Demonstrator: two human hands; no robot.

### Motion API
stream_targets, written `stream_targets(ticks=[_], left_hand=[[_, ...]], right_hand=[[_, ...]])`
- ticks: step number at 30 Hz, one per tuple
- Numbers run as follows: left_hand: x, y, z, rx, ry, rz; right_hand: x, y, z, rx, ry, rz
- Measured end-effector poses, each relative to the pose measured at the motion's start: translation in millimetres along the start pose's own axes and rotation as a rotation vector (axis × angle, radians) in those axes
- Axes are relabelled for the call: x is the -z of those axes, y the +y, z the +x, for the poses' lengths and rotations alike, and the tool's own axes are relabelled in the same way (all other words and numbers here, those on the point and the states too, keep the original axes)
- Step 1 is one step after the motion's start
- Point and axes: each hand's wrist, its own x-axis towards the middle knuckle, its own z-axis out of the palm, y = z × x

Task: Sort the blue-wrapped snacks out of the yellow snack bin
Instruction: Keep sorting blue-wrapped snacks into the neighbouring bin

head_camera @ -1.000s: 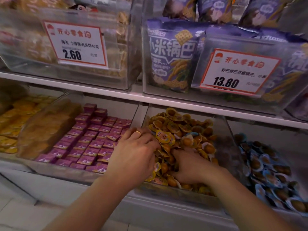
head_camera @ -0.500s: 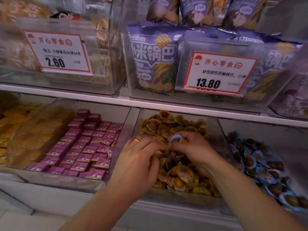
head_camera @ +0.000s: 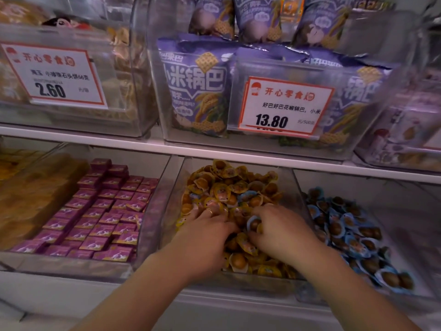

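Two hands are inside the yellow snack bin [head_camera: 294, 187], the clear bin in the lower middle of the frame. I see my left hand [head_camera: 205, 235] lying palm down on the pile of yellow-wrapped snacks [head_camera: 229, 187], with its fingers spread forward and pressed among the packets; a ring [head_camera: 209, 210] sits on one finger. It grasps nothing that I can see, the fingers look rather straight. My right hand [head_camera: 279, 232] is just beside it, a little to the right, with the fingers curled. At its fingertips, on the side toward the left hand, there is a blue-wrapped snack [head_camera: 253, 223], and the thumb and fingers seem to pinch it. The packet is partly hidden by the fingers, so I see only its pale blue edge and the brown ball inside. One more blue packet [head_camera: 248, 194] lies higher in the yellow pile, untouched, near the middle of the bin.

To the right of this bin, in the lower right of the frame, stands the blue snack bin [head_camera: 346, 230], full of the same small snacks in blue wrapping. To the left, a bin with purple packets [head_camera: 102, 211] in neat rows. Above the white shelf [head_camera: 143, 142], in the upper half of the frame, purple bags [head_camera: 195, 89] stand in clear boxes. Two price tags hang there: one with 2.60 [head_camera: 53, 76] at upper left, one with 13.80 [head_camera: 285, 106] right of centre. The edges of the frame are blurred.
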Motion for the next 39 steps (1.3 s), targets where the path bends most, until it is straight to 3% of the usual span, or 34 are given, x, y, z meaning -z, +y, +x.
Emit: stream_targets(ticks=[6,12,16,20,24,28,32,37,39], left_hand=[[-6,-6,17,0.09,0.128,0.185],[-1,-20,13,0.159,0.295,0.22],[-1,-16,15,0.218,0.333,0.196],[-3,-16,14,0.156,0.303,0.207],[-10,-15,13,0.001,0.146,0.207],[-11,-16,12,0.094,0.12,0.253],[-9,-14,14,0.205,0.116,0.287],[-9,-11,17,0.227,0.096,0.316],[-11,-8,18,0.238,0.091,0.319]], right_hand=[[2,-2,1,-0.028,0.022,-0.021],[4,1,6,-0.037,-0.133,-0.051],[-1,2,5,-0.006,-0.11,-0.091],[-16,-3,3,-0.003,-0.057,-0.247],[-23,-5,4,0.002,0.004,-0.267],[-20,-4,3,-0.084,0.092,-0.188],[-9,-12,0,-0.01,0.281,-0.076],[-16,-15,-1,0.046,0.123,0.072],[-19,-12,0,0.021,0.137,0.144]])
